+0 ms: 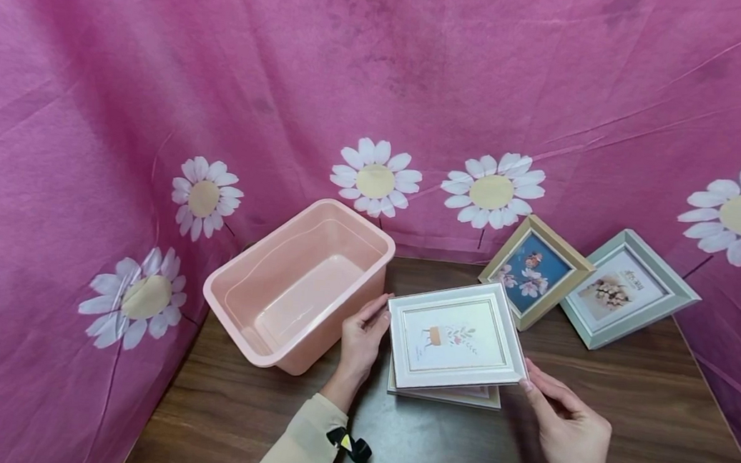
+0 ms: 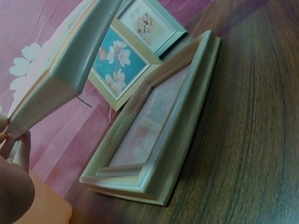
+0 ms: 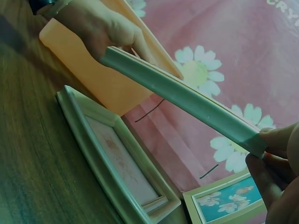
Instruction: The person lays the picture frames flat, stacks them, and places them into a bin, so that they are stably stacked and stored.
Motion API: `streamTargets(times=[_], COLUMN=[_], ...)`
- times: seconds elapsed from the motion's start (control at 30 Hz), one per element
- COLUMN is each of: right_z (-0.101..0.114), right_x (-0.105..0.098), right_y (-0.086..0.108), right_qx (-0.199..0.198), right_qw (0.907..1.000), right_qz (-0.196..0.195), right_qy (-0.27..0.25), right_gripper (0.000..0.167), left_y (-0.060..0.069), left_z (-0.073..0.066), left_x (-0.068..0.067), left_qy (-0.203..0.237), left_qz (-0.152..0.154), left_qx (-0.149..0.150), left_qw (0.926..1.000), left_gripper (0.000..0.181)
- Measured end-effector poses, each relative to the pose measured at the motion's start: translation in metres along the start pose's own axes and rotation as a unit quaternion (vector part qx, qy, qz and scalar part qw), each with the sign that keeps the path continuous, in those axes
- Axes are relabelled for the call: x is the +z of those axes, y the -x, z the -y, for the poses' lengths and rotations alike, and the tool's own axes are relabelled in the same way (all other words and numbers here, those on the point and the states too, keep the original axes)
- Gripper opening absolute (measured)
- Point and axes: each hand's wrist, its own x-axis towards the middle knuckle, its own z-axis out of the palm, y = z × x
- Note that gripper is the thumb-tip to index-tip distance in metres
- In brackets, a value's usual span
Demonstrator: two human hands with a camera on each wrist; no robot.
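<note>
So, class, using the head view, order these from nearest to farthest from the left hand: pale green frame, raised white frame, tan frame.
1. Raised white frame: held at its left side by the left hand.
2. Tan frame: behind, to the right.
3. Pale green frame: farthest right.

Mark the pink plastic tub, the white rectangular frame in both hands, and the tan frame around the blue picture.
Pink plastic tub (image 1: 306, 297), head view: bare inner floor.
White rectangular frame (image 1: 453, 340), head view: middle of its print.
Tan frame (image 1: 540, 271), head view: its blue picture.

The brown table (image 1: 661, 417) carries a tub (image 1: 311, 285) and apparently three frames (image 1: 555, 302)
</note>
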Motion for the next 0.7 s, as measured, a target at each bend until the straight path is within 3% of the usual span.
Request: streamTargets(times=[0.2, 0.47, 0.7], right_z=[-0.003, -0.005, -0.008], right_x=[0.000, 0.003, 0.007], right_y=[0.005, 0.011, 0.016], right_qx=[0.024, 0.026, 0.063], right_qw=[0.9997, 0.9995, 0.9974], right_qz=[-0.009, -0.013, -0.016], right_qy=[-0.005, -0.009, 0.030], right_gripper=[0.018, 0.018, 0.015], left_y=[-0.001, -0.005, -0.007], left_z=[-0.001, -0.002, 0.000], left_x=[-0.004, -0.004, -0.004], left_qy=[-0.002, -0.027, -0.044], left_qz=[0.021, 0.026, 0.023], left_qx=[-0.019, -0.025, -0.048], left_qw=[0.9996, 0.9990, 0.9976], left_gripper=[0.039, 0.038, 0.039])
